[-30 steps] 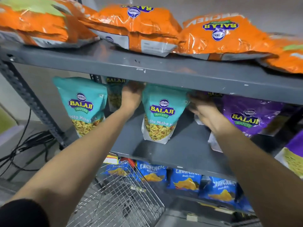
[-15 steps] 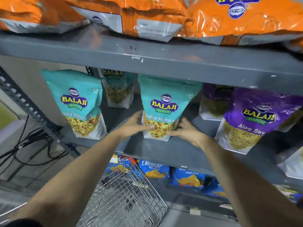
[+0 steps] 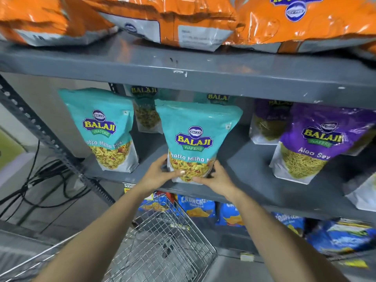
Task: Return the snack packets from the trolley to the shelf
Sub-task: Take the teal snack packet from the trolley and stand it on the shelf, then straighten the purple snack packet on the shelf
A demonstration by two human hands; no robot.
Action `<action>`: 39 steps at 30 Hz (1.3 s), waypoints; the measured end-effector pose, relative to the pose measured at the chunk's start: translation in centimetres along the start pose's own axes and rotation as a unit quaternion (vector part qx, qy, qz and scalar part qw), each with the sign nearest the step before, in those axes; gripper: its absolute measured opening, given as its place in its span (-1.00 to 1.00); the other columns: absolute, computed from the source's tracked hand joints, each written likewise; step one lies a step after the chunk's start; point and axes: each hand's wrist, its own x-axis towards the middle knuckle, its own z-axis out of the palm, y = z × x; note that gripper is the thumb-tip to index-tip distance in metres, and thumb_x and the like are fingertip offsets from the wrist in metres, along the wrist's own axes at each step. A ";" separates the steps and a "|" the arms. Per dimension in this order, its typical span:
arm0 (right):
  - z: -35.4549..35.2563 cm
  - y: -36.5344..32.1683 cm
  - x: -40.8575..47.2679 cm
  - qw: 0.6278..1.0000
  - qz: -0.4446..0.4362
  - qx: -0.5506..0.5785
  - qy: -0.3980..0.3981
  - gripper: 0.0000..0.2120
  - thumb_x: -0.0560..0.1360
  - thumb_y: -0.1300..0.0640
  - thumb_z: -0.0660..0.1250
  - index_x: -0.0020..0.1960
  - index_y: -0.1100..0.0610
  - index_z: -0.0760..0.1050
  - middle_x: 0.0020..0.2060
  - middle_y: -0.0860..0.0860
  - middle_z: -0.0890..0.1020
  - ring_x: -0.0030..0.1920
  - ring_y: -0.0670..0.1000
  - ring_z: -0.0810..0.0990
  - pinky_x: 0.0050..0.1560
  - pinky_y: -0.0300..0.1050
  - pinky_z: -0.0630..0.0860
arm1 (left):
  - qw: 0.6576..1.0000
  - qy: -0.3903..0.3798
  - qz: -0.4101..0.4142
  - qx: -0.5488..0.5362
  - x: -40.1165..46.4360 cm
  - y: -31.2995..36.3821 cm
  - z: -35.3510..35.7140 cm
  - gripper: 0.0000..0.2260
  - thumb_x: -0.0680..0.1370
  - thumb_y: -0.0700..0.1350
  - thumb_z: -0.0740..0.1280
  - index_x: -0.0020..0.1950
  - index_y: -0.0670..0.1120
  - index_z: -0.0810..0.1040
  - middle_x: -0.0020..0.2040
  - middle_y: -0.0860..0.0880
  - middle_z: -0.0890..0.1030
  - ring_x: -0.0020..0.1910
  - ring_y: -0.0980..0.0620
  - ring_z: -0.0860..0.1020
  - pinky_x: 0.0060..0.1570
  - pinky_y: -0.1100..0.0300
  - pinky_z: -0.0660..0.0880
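Observation:
A teal Balaji Khatta Mitha packet [image 3: 195, 135] stands upright on the middle grey shelf [image 3: 244, 180], near its front edge. My left hand [image 3: 160, 174] grips its lower left corner and my right hand [image 3: 215, 178] grips its lower right corner, thumbs over the front. Another teal packet [image 3: 103, 129] stands to the left, and two more teal packets [image 3: 145, 110] stand behind. The wire trolley [image 3: 162, 247] sits below my arms and looks empty.
Purple Aloo Sev packets [image 3: 311, 143] stand at the right of the same shelf. Orange packets [image 3: 183, 19] lie on the shelf above. Blue Crunchex packets [image 3: 195, 204] fill the shelf below. Black cables [image 3: 36, 180] lie on the floor at left by the slotted upright.
Both hands came down from the top of the teal packet to its bottom corners and now grip it. The packet has shifted slightly forward on the shelf. The view tilted down.

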 end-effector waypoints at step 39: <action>-25.3 12.0 -6.9 0.989 -0.073 0.064 0.116 -0.14 0.19 0.16 0.66 0.37 -0.02 0.29 0.14 -0.07 0.67 0.16 -0.08 0.65 0.02 -0.30 0.58 | 1.000 -0.001 0.005 0.024 3.6 5.2 29.5 -0.57 0.19 0.08 0.64 -0.07 -0.09 0.65 -0.13 -0.08 0.74 -0.20 0.07 0.65 -0.09 0.09 0.60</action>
